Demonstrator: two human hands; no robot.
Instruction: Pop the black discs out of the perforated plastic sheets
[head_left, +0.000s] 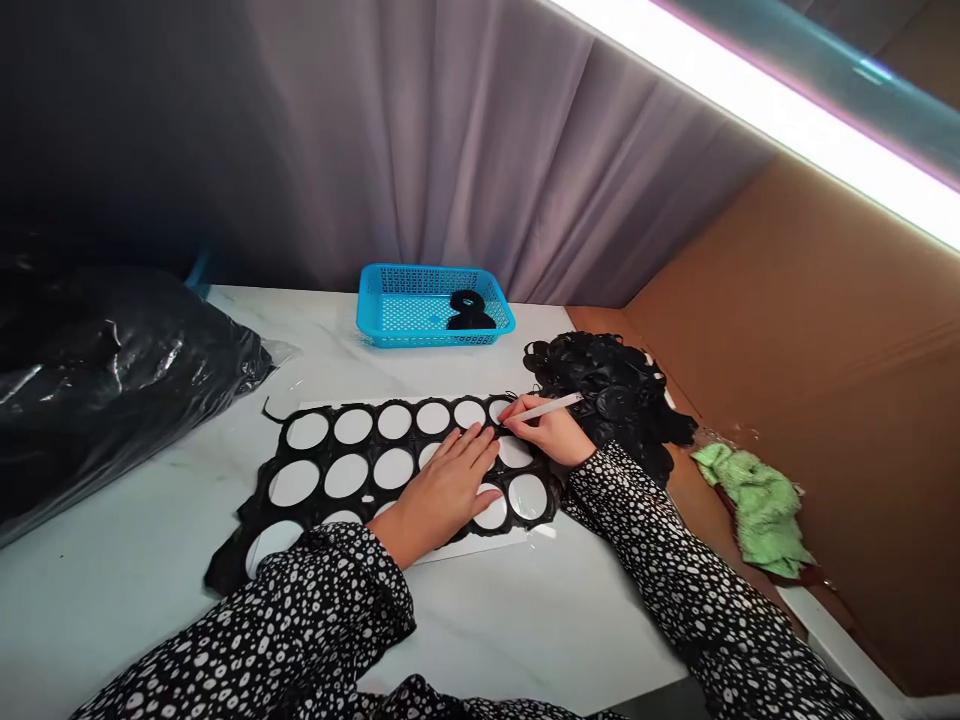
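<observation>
A black sheet with rows of round holes (330, 447) lies on the table over a white backing, whose white shows through the holes. My left hand (442, 487) rests flat on it, fingers stretched out and pressing near its right half. My right hand (546, 428) is closed round a slim white pen-like tool (556, 405). Its lower end is at the hole in the top right corner of the sheet, partly hidden by my fingers. I cannot make out the tip or the exact kind of tool.
A blue plastic basket (367, 325) with a few black ring-shaped pieces (469, 303) stands at the back. Black scraps (607, 385) are heaped right of the sheet, near a green cloth (757, 510). A black plastic bag (120, 370) fills the left. A brown panel (840, 350) borders the right.
</observation>
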